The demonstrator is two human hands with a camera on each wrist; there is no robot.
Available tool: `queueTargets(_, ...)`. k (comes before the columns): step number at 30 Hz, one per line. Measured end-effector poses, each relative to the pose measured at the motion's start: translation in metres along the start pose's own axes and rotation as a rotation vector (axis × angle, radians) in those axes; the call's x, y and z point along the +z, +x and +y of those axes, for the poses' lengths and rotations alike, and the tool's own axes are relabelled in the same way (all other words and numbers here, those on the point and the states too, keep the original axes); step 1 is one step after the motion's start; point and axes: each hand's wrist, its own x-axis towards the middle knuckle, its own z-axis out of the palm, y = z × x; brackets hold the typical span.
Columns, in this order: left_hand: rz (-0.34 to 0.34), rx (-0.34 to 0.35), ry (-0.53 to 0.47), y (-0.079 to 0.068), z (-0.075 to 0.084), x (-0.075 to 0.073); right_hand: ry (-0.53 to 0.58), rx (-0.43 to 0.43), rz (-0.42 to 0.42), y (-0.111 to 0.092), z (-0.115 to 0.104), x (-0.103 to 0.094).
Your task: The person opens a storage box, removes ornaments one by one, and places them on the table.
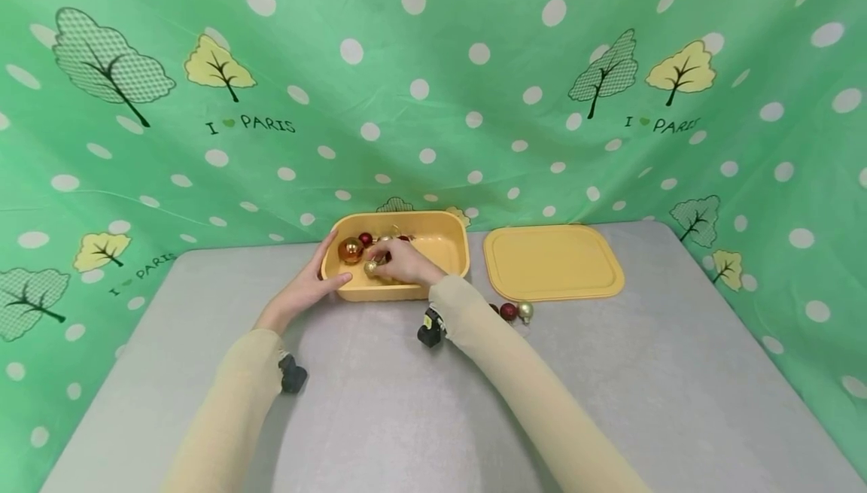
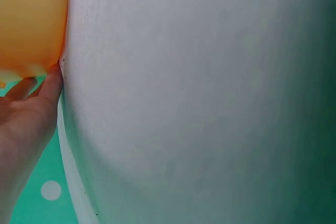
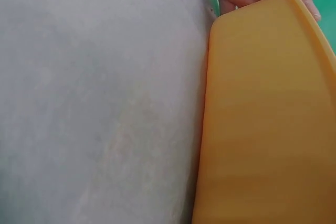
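Note:
A yellow plastic box (image 1: 386,294) sits near the back of the table with several Christmas baubles inside. My left hand (image 1: 310,282) holds its left end, thumb over the front rim and fingers along the outer side; that hand (image 2: 31,108) also appears against the box in the left wrist view. Reaching into the box, my right hand (image 1: 406,263) pinches a small gold bauble (image 1: 370,268). Close by lie a larger shiny orange-gold bauble (image 1: 351,251) and a small dark red bauble (image 1: 366,238). My right hand partly hides others behind it.
To the right of the box, a yellow lid (image 1: 554,263) lies flat. In front of it rest a red bauble (image 1: 508,311) and a gold bauble (image 1: 524,310), with another partly behind the right sleeve. A green dotted curtain (image 1: 420,154) hangs behind the grey table (image 1: 366,403).

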Motion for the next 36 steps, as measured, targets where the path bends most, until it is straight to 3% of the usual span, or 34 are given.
queueTargets(8, -0.002, 0.002, -0.023, -0.001, 0.0, 0.001, 0.12, -0.046, 0.011, -0.012, -0.006, -0.011)
queueTargets(22, -0.004, 0.001, -0.036, -0.002, -0.001, 0.001, 0.1, -0.107, 0.076, -0.035, -0.003, -0.031)
queueTargets(36, -0.003, -0.012, -0.035, 0.0, 0.0, 0.0, 0.295, -0.108, 0.115, -0.072, 0.004, -0.058)
